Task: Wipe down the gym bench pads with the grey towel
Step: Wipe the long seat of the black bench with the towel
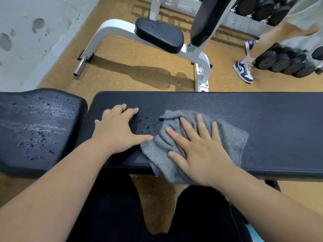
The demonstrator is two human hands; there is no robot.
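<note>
right hand (197,151) fingers flat on grey towel (227,137); left hand (117,130) fingers spread on bench pad (262,119).

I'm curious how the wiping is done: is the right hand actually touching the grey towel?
Touching. The head view shows the right hand lying flat and open on the grey towel, pressing it onto the bench pad.

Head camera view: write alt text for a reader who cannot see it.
A person's right hand presses a crumpled grey towel onto a long black bench pad, while the left hand rests on the pad beside it. The shorter black seat pad to the left is beaded with water droplets; a white-framed bench stands behind.
</note>
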